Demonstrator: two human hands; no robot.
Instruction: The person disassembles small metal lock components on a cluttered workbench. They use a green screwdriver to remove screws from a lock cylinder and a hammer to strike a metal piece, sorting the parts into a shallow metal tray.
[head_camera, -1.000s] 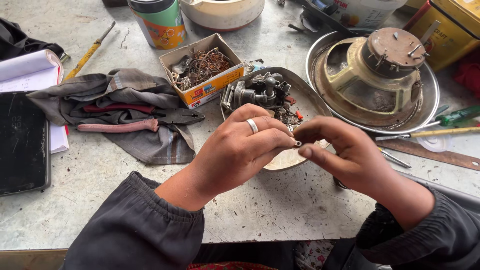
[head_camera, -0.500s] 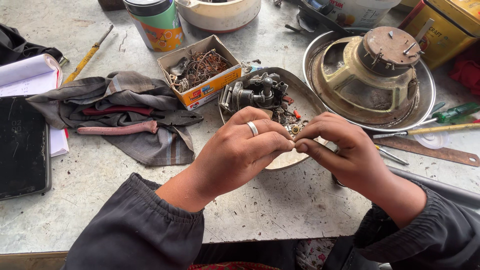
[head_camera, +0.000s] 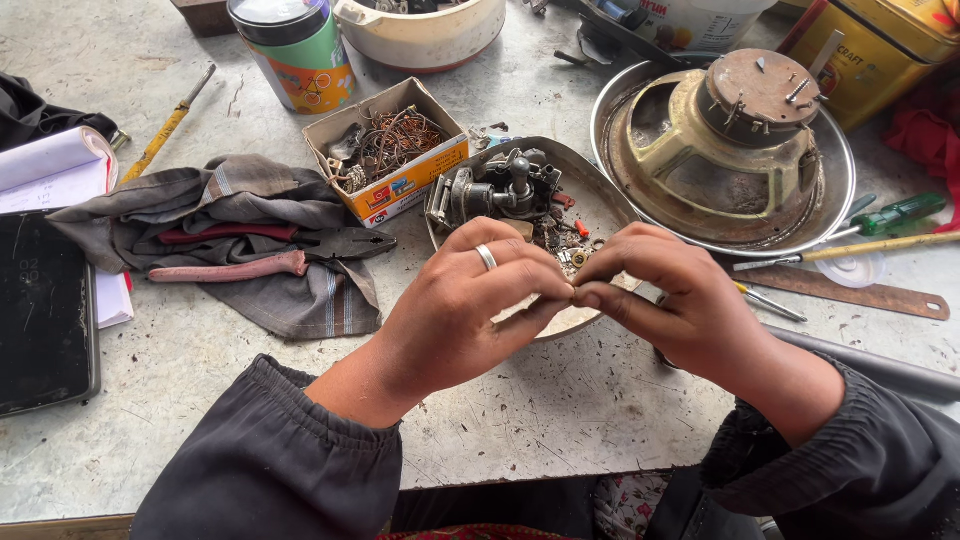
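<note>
Cardboard box (head_camera: 390, 165) holds tangled wire bits & small scrap. Metal dish (head_camera: 600, 195) carries grey mechanical part (head_camera: 495, 190) + loose screws. Big pan (head_camera: 835, 160) holds speaker frame (head_camera: 735, 130). Left hand (head_camera: 470, 305) & right hand (head_camera: 665, 295) pinched together on tiny part (head_camera: 574, 293), over dish near edge. Vs 0.5 s ago: fingertips closer, otherwise same.

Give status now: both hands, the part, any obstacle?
Left hand and right hand meet fingertip to fingertip, pinching something too small to identify. Both over the metal dish of parts. Nothing between them.
</note>
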